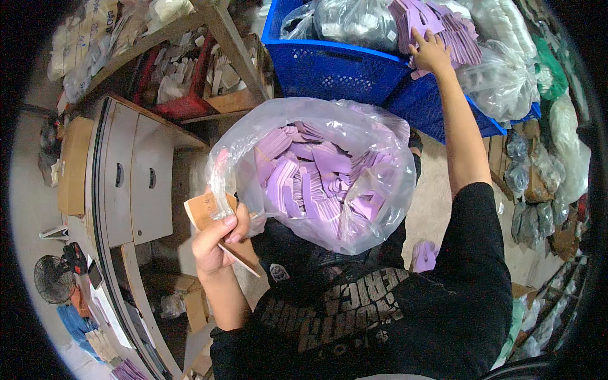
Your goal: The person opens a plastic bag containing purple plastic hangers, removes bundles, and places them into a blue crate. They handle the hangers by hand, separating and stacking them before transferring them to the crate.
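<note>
A large clear plastic bag (237,117) stands wide-mouthed in front of me. Inside lie many bundles of flat purple cut-out pieces (316,180). My left hand (218,244) is closed at the bag's left side, gripping a thin brown notebook (202,209) together with a gathered bit of the bag's rim. Far to the right, my right hand (432,54) reaches over a blue plastic crate (342,63). Its fingers are spread on a pile of the same purple pieces (462,38) lying on top; whether it grips any of them is not visible.
Filled clear bags (354,25) crowd the crate, with another knotted bag (500,79) at its right end. A grey cabinet (136,171) and a red bin (183,95) stand on the left. One purple bundle (425,256) lies on the floor. Bags line the right side.
</note>
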Available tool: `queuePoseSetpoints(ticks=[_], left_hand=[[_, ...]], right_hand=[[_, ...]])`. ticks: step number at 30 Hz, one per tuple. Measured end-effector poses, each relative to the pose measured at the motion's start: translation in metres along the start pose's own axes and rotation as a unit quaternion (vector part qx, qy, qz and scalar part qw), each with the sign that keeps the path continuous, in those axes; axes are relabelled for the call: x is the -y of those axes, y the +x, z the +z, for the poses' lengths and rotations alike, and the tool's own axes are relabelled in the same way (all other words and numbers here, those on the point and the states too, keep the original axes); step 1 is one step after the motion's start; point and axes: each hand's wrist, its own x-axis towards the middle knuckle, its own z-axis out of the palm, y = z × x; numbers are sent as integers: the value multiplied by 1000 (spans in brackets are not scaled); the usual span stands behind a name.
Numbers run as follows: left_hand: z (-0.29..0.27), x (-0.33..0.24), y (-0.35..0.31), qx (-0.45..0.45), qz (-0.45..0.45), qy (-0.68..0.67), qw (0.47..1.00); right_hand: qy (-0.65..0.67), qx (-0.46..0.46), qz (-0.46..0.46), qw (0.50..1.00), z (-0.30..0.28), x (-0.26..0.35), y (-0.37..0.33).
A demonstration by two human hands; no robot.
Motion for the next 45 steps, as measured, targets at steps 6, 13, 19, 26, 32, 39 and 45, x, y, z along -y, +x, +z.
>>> queuePoseSetpoints(ticks=[6, 13, 19, 26, 32, 39, 45], left_hand=[[7, -33, -21, -27, -64, 169, 983], [37, -32, -27, -77, -16, 183, 980], [95, -17, -48, -84, 1, 152, 985], [127, -1, -34, 8, 45, 6, 999], [94, -13, -33, -37, 54, 51, 997], [50, 10, -75, -246, 190, 489, 815], [38, 100, -92, 108, 215, 711, 661]], right_hand=[[443, -132, -197, 865, -110, 44, -85], [431, 454, -434, 648, -124, 156, -294], [232, 209, -325, 893, -47, 200, -426], [464, 114, -197, 856, -20, 175, -487], [478, 147, -59, 864, -22, 158, -506], [338, 198, -74, 917, -30, 152, -505], [319, 209, -66, 922, -25, 166, -487]])
